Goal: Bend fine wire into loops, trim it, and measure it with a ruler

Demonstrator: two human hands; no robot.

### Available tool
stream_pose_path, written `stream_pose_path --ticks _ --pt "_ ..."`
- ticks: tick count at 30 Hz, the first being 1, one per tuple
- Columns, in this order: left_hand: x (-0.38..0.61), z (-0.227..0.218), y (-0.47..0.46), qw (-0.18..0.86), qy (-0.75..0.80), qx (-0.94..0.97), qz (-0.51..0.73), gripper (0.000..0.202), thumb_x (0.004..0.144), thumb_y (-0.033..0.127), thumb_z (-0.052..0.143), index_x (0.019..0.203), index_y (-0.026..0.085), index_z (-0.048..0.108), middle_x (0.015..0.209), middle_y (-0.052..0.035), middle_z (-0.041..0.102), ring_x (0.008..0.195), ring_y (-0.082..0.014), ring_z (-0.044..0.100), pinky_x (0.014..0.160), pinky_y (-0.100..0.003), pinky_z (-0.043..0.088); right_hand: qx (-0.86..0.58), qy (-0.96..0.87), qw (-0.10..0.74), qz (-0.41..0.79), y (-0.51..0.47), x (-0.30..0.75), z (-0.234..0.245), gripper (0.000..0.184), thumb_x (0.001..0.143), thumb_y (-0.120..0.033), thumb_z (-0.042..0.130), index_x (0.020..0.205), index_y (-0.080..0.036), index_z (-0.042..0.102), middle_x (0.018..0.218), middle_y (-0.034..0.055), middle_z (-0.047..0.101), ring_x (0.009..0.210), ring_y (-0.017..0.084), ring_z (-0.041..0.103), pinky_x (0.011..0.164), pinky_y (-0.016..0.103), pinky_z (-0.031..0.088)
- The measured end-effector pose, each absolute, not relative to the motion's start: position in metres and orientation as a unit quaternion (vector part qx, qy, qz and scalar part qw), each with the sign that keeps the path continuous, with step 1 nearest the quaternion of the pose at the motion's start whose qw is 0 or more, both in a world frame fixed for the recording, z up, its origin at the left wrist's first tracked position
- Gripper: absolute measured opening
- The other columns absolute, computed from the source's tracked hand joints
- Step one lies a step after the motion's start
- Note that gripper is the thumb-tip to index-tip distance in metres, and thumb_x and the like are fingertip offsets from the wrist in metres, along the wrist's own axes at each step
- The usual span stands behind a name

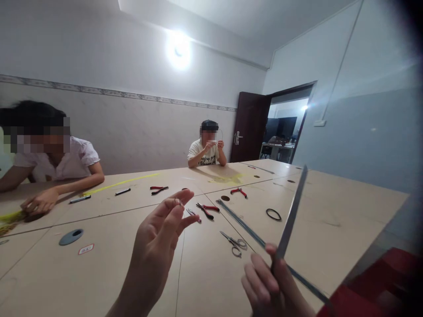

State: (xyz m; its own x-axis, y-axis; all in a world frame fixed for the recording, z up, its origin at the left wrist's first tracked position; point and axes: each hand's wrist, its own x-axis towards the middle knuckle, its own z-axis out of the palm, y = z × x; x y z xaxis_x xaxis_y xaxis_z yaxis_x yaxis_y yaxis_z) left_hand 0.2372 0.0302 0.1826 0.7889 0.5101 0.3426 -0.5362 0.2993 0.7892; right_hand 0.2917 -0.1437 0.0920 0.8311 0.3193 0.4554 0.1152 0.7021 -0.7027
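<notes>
Left hand [155,246] pinching a small wire ring [178,201], right hand [264,281] gripping a flat metal strip [291,215], red-handled pliers [205,210], scissors [234,243] nearby

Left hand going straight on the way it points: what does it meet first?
Probably the red-handled pliers, just past the fingertips of the left hand; depth is unclear, so it may pass above them.

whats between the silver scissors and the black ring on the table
In the head view, a long thin grey metal rod lies on the beige table between the silver scissors and the black ring.
</notes>
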Motion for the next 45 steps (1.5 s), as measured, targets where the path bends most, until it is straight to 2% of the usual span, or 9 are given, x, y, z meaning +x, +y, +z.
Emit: stream_pose_path --ticks 3,7,10,14,16,19,27,34,45 --pt "0.233 0.185 0.035 0.797 -0.014 0.505 0.331 0.011 0.080 0.029 0.075 0.078 0.019 0.074 0.116 -0.0061 0.071 0.104 -0.0227 0.067 0.076 -0.025 0.062 -0.261 -0.349 0.898 0.056 -0.111 0.308 0.152 0.006 0.091 -0.033 0.069 0.091 -0.027 0.071 0.079 -0.0055 0.074 0.080 0.010 0.073 0.079 0.021 0.059" --pt "0.227 0.189 0.043 0.777 -0.015 0.509 0.372 0.011 0.080 0.029 0.074 0.078 0.019 0.075 0.112 -0.0069 0.071 0.108 -0.0252 0.065 0.075 -0.024 0.062 -0.201 -0.389 0.897 0.050 -0.064 0.316 0.199 0.017 0.095 -0.039 0.062 0.085 -0.028 0.069 0.092 -0.0043 0.078 0.101 0.017 0.071 0.089 0.034 0.059" --pt "0.225 0.191 0.050 0.764 -0.004 0.521 0.381 0.013 0.082 0.031 0.074 0.080 0.018 0.076 0.104 -0.0071 0.071 0.101 -0.0230 0.068 0.073 -0.023 0.062 -0.167 -0.423 0.886 0.094 -0.045 0.312 0.201 0.020 0.097 -0.043 0.057 0.088 -0.027 0.067 0.094 -0.0011 0.078 0.099 0.021 0.072 0.083 0.039 0.061" --pt "0.222 0.190 0.053 0.739 -0.009 0.561 0.374 0.016 0.087 0.031 0.067 0.084 0.018 0.076 0.098 -0.0074 0.071 0.097 -0.0215 0.069 0.077 -0.025 0.061 -0.170 -0.466 0.861 0.113 -0.049 0.312 0.187 0.014 0.096 -0.043 0.059 0.093 -0.030 0.064 0.090 -0.0048 0.076 0.093 0.019 0.074 0.073 0.030 0.063" --pt "0.221 0.191 0.051 0.727 -0.006 0.576 0.374 0.018 0.088 0.032 0.066 0.082 0.017 0.075 0.094 -0.0077 0.071 0.093 -0.0214 0.069 0.076 -0.025 0.061 -0.212 -0.490 0.841 0.095 -0.058 0.313 0.182 0.005 0.094 -0.034 0.065 0.097 -0.032 0.062 0.093 -0.0057 0.075 0.095 0.017 0.073 0.076 0.027 0.063" --pt "0.219 0.191 0.047 0.714 0.004 0.589 0.378 0.018 0.085 0.033 0.068 0.079 0.017 0.074 0.090 -0.0081 0.072 0.087 -0.0204 0.069 0.071 -0.022 0.060 -0.279 -0.492 0.823 0.052 -0.069 0.311 0.179 0.022 0.090 -0.021 0.069 0.104 -0.034 0.058 0.098 -0.0065 0.073 0.102 0.016 0.070 0.089 0.028 0.059" --pt "0.217 0.194 0.042 0.717 -0.037 0.606 0.342 0.015 0.088 0.027 0.065 0.075 0.020 0.069 0.088 -0.0039 0.072 0.086 -0.0171 0.069 0.070 -0.019 0.057 -0.326 -0.487 0.810 0.004 -0.067 0.305 0.180 0.013 0.097 -0.029 0.060 0.107 -0.034 0.054 0.105 -0.0038 0.075 0.100 0.022 0.072 0.092 0.041 0.058" --pt "0.210 0.194 0.046 0.682 -0.039 0.649 0.334 0.015 0.090 0.031 0.063 0.077 0.024 0.068 0.083 0.0001 0.072 0.080 -0.0129 0.068 0.070 -0.015 0.054 -0.326 -0.515 0.793 -0.007 -0.068 0.300 0.179 0.013 0.101 -0.023 0.052 0.110 -0.032 0.049 0.106 -0.0020 0.075 0.102 0.017 0.071 0.094 0.034 0.057" --pt "0.207 0.198 0.036 0.715 -0.004 0.610 0.343 0.013 0.081 0.033 0.071 0.070 0.026 0.072 0.069 0.0010 0.068 0.068 -0.0122 0.064 0.062 -0.014 0.053 -0.362 -0.462 0.809 -0.030 -0.072 0.299 0.174 0.014 0.093 -0.032 0.065 0.103 -0.034 0.055 0.092 -0.0034 0.076 0.090 0.016 0.073 0.081 0.026 0.061"
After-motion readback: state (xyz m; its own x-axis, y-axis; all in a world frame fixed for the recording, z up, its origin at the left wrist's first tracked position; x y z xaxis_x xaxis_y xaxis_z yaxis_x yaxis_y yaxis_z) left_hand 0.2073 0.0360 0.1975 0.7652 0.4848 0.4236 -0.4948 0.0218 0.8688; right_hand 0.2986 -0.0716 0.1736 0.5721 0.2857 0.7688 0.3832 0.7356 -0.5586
